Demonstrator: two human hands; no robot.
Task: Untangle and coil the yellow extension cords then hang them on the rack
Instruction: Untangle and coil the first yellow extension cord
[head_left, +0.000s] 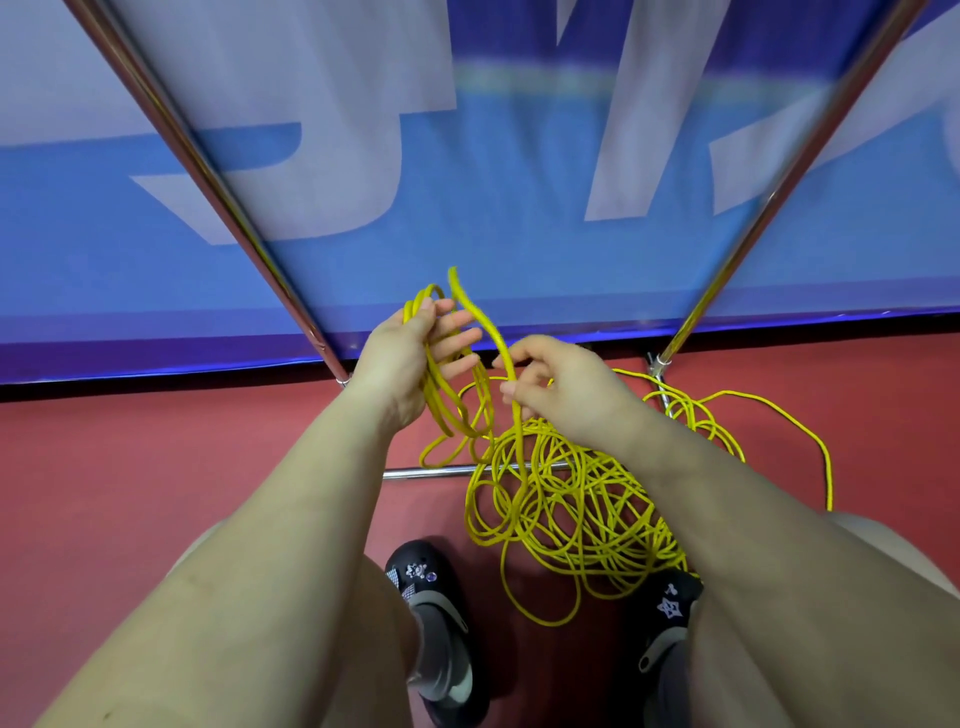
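Observation:
A tangled heap of yellow cord (571, 514) lies on the red floor between my feet and the rack's base. My left hand (410, 353) holds several coiled loops (457, 415) that hang down from its palm, fingers partly spread. My right hand (550, 384) pinches a single strand (483, 322) that arches up from the coil and drops to the heap. The metal rack's slanted poles (208, 171) rise left and right of my hands.
A blue and white banner (493, 208) hangs behind the rack. The right pole (779, 182) and a low crossbar (431, 472) frame the heap. A loose strand (826, 467) trails right. My dark shoes (436, 603) stand at the heap's near edge.

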